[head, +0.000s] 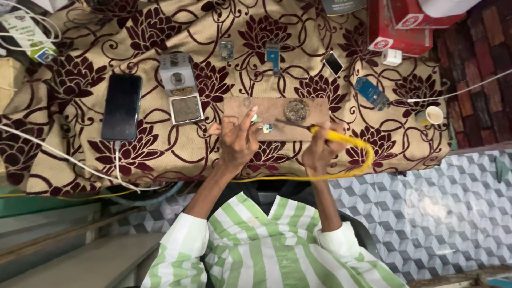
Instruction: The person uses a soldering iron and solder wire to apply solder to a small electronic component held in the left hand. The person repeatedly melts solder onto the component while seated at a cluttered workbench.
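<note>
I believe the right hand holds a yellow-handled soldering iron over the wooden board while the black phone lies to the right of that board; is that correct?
Not quite. The head view shows the black phone lying to the left of the wooden board, beyond the small grey device. The rest stands: the right hand holds the yellow-handled soldering iron over the board.

Matt wood board (pixel 277 109) w/ metal tin (pixel 296 110), floral cloth (pixel 160 32), glossy phone (pixel 121 106)
</note>
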